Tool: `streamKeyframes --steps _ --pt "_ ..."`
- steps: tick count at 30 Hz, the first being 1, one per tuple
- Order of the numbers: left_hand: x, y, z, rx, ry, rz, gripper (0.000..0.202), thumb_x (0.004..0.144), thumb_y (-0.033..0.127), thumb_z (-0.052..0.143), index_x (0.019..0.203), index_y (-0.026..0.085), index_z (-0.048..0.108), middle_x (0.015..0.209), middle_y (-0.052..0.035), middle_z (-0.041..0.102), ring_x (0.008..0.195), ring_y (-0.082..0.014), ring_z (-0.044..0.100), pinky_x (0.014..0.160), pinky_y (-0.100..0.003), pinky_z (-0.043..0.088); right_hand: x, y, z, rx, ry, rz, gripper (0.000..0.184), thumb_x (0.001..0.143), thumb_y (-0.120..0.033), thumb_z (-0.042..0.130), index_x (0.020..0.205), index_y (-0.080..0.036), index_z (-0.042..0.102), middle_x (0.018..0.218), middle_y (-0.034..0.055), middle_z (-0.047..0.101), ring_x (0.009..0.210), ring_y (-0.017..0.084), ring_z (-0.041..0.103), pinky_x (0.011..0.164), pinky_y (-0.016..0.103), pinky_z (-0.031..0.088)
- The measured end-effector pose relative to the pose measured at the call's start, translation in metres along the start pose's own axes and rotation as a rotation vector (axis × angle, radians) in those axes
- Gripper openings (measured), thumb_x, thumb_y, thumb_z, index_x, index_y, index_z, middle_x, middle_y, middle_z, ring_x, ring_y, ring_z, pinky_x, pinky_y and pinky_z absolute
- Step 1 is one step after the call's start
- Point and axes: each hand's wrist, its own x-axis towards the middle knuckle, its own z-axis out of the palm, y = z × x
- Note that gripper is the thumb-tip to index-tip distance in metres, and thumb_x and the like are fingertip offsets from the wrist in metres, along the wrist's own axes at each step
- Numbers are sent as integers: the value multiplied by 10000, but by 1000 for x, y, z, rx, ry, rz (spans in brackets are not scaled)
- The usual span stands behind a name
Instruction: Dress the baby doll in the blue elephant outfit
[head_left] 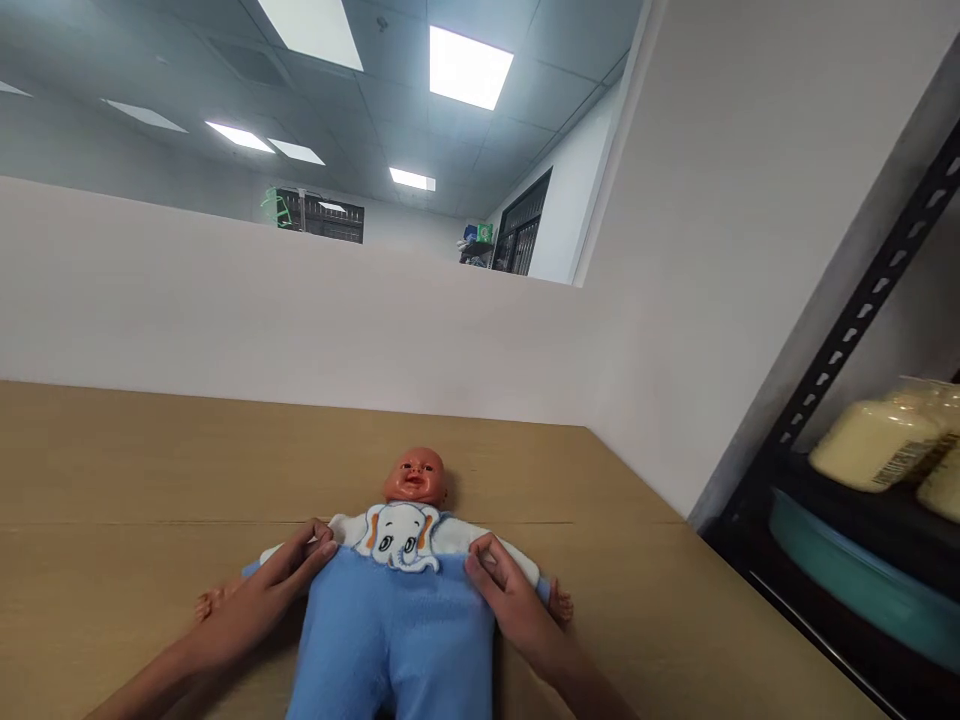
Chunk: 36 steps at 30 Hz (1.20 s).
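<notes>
A baby doll lies on its back, head away from me, arms spread out to both sides. It wears a white top with blue cuffs and an elephant face on the chest. Light blue pants cover it from the chest down, and their legs run out of view at the bottom. My left hand pinches the upper left edge of the pants, fingers closed. On the opposite side, my right hand pinches the upper right edge in the same way. The doll's feet are out of view.
The doll rests on a brown tabletop. A low white partition stands behind it, and a white wall rises at the right. Beyond that, a black shelf rack holds pale yellow packages above a teal basin.
</notes>
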Motion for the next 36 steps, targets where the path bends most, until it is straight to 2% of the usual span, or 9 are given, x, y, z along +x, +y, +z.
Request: streamKeyframes --steps 7,12,16,20,24,28,32,34,36 --pt "-1 -9 16 111 -82 64 535 980 718 479 1203 294 719 1372 -81 748 1350 -360 628 1241 -522 457 10 8 0 -336 122 -156 374 1056 -604 487 966 -246 544 900 32 609 861 256 587 823 377 473" --pt "0 -13 20 269 -19 237 440 1034 608 418 1055 281 711 1122 -92 790 1172 -378 653 1153 -582 468 0 1 -8 -546 200 -189 138 987 -349 577 1042 -232 626 1134 116 677 1132 350 588 1040 499 422" --pt "-2 -2 12 222 105 242 395 1045 597 437 1028 269 655 1064 -90 738 1024 -350 678 987 -496 531 -14 0 -38 -880 198 -216 623 834 -214 700 1444 -248 580 1522 142 590 1401 388 501 1216 552 316" --pt "1 23 12 93 111 341 345 1056 590 502 1164 286 625 1230 -72 690 1197 -328 636 1081 -456 494 -14 -6 -60 -968 220 -129 513 845 -189 698 1357 -203 657 1310 145 743 1232 351 657 1125 496 439" --pt "19 69 29 67 -41 492 370 1049 527 611 1336 294 594 1468 -98 607 1399 -327 533 1202 -486 424 -1 -57 -58 -1018 289 -203 384 794 -207 780 1175 -218 735 1183 125 770 1204 378 645 1215 579 344" --pt "51 117 48 -34 -136 569 636 822 494 862 1360 231 646 1440 -144 663 1443 -395 507 1256 -564 388 9 -143 -32 -1130 296 -669 465 791 -174 844 1234 -234 718 1094 64 773 1112 326 655 1333 609 207" --pt "76 134 52 -206 -128 483 495 844 479 763 1264 219 733 1286 -119 782 1321 -401 646 1194 -542 484 8 -176 8 -894 515 -971 551 937 -130 721 1451 -269 578 1522 129 590 1390 333 547 1274 576 364" --pt "82 128 45 -399 -65 313 494 815 511 797 1198 201 764 1213 -113 816 1294 -420 675 1164 -512 522 5 -156 29 -475 693 -997 451 999 -136 645 1414 -270 528 1378 123 639 1328 283 598 1146 480 509" --pt "86 116 34 -540 12 156 528 760 551 868 1126 182 776 1143 -124 835 1263 -450 692 1127 -506 553 6 -118 50 -168 658 -740 211 1030 -216 621 1221 -278 557 1116 55 669 1058 236 684 1008 413 564"
